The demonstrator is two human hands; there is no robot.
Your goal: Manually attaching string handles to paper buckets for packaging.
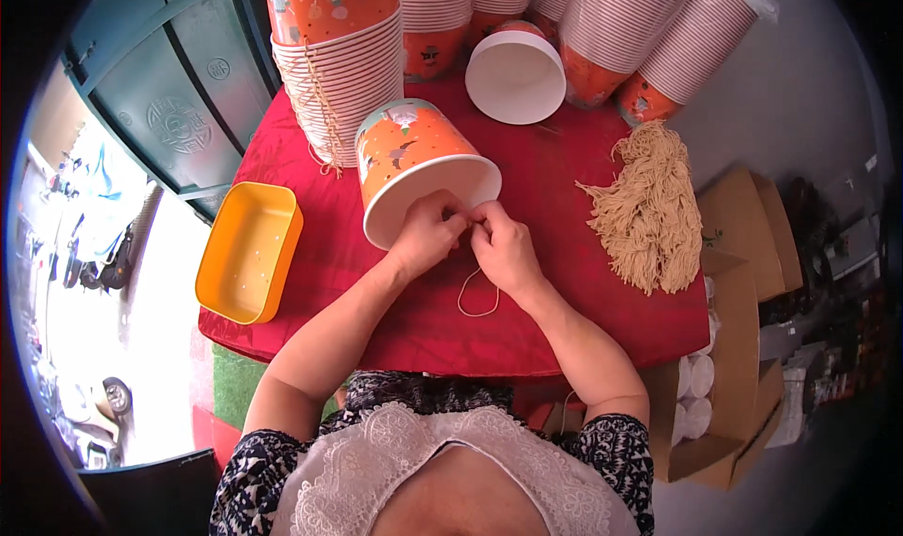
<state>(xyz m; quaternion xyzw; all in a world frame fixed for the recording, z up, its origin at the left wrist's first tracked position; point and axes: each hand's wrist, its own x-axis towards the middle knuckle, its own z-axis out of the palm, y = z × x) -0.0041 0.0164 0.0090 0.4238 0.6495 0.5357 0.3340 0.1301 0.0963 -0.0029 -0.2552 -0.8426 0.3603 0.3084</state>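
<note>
An orange paper bucket (419,150) with printed figures lies tilted on the table, its white rim and mouth turned toward me. My left hand (435,230) is closed in front of the mouth; its fingertips meet the right hand's, and what they pinch is hidden. Close beside it, at the lower right of the rim, my right hand (503,249) is closed in a pinch on a thin beige cord (461,301). A loose loop of that cord hangs below the right hand, over the red cloth.
Tall nested stacks of paper buckets (343,94) line the back of the red-covered table (564,338). One white-mouthed bucket (515,77) lies among them. A yellow tub (246,254) sits left, a heap of beige cords (654,212) right. Cardboard boxes (734,367) stand right of the table.
</note>
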